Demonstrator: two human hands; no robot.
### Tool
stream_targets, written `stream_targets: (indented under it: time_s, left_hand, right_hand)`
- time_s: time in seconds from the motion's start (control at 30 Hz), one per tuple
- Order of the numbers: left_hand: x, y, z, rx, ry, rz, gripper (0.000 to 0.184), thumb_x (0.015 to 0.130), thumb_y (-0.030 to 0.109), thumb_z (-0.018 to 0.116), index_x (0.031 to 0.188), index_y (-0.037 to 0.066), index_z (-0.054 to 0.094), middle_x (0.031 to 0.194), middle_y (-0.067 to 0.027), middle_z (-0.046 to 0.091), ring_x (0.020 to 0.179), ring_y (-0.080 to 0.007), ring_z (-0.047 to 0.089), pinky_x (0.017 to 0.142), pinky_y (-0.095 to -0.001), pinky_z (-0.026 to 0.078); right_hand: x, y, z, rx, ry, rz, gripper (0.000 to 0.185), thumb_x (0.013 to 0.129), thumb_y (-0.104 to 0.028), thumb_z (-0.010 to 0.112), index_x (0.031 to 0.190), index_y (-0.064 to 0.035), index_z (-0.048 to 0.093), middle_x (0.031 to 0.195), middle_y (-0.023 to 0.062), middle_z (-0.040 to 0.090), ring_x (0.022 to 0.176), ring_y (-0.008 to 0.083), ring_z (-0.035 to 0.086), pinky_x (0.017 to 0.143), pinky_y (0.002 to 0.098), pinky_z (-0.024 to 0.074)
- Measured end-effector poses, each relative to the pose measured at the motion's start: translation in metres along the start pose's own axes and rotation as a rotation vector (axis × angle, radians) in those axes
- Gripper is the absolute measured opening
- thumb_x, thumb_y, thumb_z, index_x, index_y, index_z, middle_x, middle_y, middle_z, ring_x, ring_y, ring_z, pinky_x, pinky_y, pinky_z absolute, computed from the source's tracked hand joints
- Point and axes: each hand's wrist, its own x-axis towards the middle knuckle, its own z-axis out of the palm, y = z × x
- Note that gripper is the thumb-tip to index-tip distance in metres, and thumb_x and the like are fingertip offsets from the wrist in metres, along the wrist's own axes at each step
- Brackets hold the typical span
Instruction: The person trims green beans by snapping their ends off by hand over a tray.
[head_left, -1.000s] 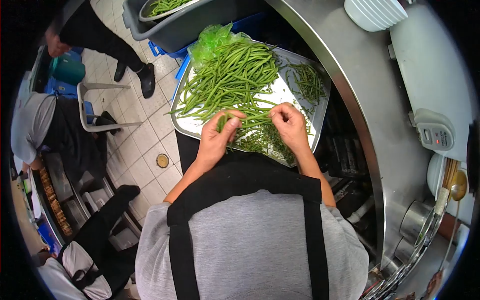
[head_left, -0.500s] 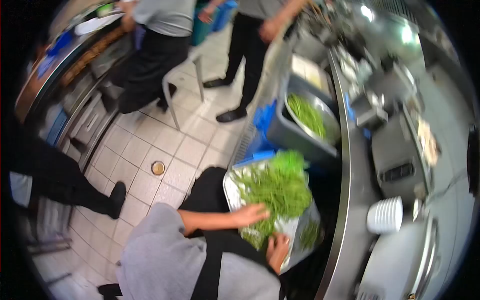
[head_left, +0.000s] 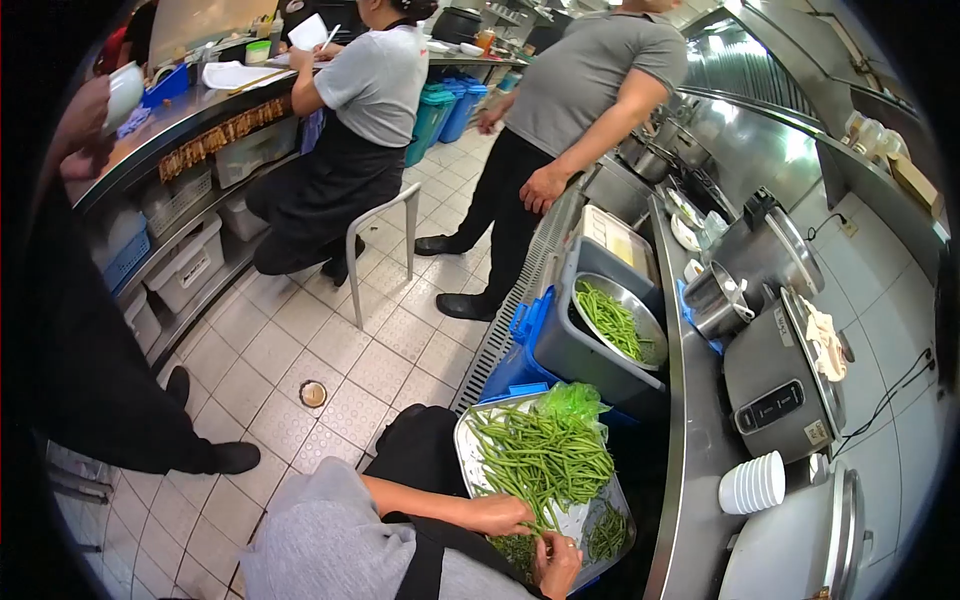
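A heap of green beans [head_left: 545, 455] lies in a metal tray [head_left: 466, 450] in front of me. My left hand [head_left: 503, 515] is closed in a pinch at the near edge of the heap, with green beans at its fingertips. Close beside it, my right hand [head_left: 558, 562] is also closed, its fingers meeting the same beans. A bright green plastic bag [head_left: 572, 404] sits at the tray's far end. Small green bean pieces [head_left: 606, 532] lie at the tray's right side, and more bits show below my left hand.
A steel bowl of green beans [head_left: 612, 320] rests in a grey bin [head_left: 560, 340] ahead. Along the right runs a steel counter [head_left: 700, 430] with a rice cooker [head_left: 785, 395] and stacked white cups [head_left: 752, 484]. Several co-workers stand or sit around, near a metal stool [head_left: 355, 250].
My view has tilted up, showing more of the room. My hands have come together at the beans; my left hand, earlier spread flat on the heap, is now pinched.
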Motion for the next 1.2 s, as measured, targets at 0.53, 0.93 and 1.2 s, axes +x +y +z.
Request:
stream_targets:
  time_s: [0.53,0.93,1.2]
  left_hand:
    - [-0.009,0.026,0.011,0.164,0.027,0.025,0.021,0.084,0.023,0.059,0.088,0.002,0.057,0.084,-0.0179,0.059,0.077,-0.0363,0.061,0.064,-0.0435,0.051]
    - [-0.002,0.044,-0.006,-0.555,0.188,-0.401,0.024,0.091,0.023,0.06,0.097,0.0,0.061,0.074,-0.0044,0.058,0.064,-0.0194,0.057,0.057,-0.0314,0.046]
    - [0.013,0.025,-0.017,-1.087,0.402,-0.534,0.022,0.095,0.025,0.056,0.101,0.005,0.058,0.072,0.003,0.05,0.045,-0.0026,0.034,0.039,-0.0193,0.024]
  right_hand:
    - [-0.027,0.02,0.012,-0.083,0.158,-0.07,0.007,0.082,-0.004,0.061,0.089,-0.0032,0.063,0.082,0.0168,0.06,0.072,0.0358,0.055,0.065,0.0436,0.0434]
    - [-0.013,0.045,0.02,0.471,0.437,0.387,0.009,0.09,-0.008,0.052,0.089,-0.0003,0.058,0.073,0.0056,0.055,0.059,0.0117,0.053,0.055,0.0275,0.0411]
    - [-0.026,0.034,0.043,0.791,-0.013,0.412,0.024,0.089,-0.021,0.056,0.105,-0.0058,0.066,0.079,0.0123,0.059,0.075,0.0258,0.058,0.071,0.0358,0.0451]
